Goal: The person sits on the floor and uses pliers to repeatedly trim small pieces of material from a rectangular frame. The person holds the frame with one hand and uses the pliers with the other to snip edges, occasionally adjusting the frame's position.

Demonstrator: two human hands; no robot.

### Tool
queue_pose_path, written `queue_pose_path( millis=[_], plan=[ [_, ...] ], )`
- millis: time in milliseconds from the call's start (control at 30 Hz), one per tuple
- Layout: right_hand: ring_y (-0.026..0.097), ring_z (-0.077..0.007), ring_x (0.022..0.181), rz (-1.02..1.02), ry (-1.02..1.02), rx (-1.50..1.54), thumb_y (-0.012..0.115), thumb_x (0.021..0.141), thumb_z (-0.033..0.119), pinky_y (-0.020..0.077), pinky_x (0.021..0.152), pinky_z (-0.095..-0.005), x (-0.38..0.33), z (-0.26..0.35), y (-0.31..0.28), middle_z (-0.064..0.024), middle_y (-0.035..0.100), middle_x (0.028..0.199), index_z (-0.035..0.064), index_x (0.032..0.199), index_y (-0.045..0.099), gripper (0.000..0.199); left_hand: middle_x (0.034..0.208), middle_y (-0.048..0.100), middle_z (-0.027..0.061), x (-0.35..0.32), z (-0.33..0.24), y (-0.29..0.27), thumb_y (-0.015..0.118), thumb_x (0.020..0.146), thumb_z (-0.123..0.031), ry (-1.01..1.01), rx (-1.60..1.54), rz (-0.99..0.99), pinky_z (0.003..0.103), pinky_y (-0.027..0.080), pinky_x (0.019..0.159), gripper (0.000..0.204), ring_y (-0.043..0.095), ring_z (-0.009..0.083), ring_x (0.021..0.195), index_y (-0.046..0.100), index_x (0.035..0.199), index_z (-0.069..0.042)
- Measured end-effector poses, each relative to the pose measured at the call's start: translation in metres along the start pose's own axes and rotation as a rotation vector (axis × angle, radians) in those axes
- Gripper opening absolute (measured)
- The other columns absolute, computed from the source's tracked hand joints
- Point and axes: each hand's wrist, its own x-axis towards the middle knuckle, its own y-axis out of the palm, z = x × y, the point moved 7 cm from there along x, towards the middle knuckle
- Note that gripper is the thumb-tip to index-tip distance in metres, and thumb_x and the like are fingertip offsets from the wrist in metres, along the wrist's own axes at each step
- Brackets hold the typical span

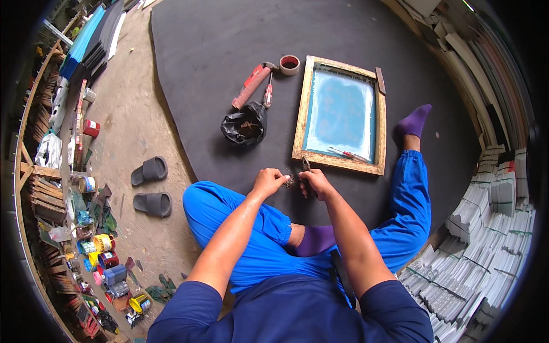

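My right hand (316,184) is closed around dark-handled pliers (306,164), whose jaws point away from me toward the near edge of a wooden screen-printing frame (299,123). Fingers pinched together, my left hand (269,183) is beside a small clump of dark metallic bits (290,182) between my hands. What exactly its fingertips grip is too small to tell. Inside the frame, on the blue mesh (340,111) with whitish edges, lies a screwdriver (347,153). A crumpled black plastic bag (245,126) sits open to the left, below a red-handled hammer (250,86) and another screwdriver (268,92).
Near the hammer stands a tape roll (289,65). A dark brown strip (380,80) rests against the frame's far right corner. Slippers (153,204) and paint cans (104,243) are left of the black mat (211,34). Bundled white stacks (457,274) line the right.
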Motion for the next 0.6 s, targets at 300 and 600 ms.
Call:
queue_pose_path(
  millis=[300, 600],
  plan=[
    [0.053, -0.0210, 0.053, 0.292, 0.165, 0.434, 0.056, 0.094, 0.028, 0.0447, 0.053, -0.0367, 0.010, -0.027, 0.005, -0.0062, 0.058, 0.065, 0.0110, 0.087, 0.055, 0.019, 0.067, 0.071, 0.0060, 0.000, 0.025, 0.002, 0.077, 0.085, -0.039, -0.156, -0.219, 0.008, 0.034, 0.052, 0.062, 0.036, 0.066, 0.0144, 0.061, 0.074, 0.076, -0.004],
    [0.064, -0.0237, 0.054, -0.030, -0.044, -0.150, 0.058, 0.096, 0.024, 0.0536, 0.048, -0.0379, -0.006, -0.008, -0.013, -0.0117, 0.064, 0.069, 0.0021, 0.095, 0.059, 0.022, 0.071, 0.072, 0.0073, 0.009, 0.029, 0.009, 0.076, 0.086, -0.034, -0.090, -0.262, -0.026, 0.034, 0.054, 0.064, 0.030, 0.068, 0.0162, 0.065, 0.075, 0.086, -0.004]
  ],
)
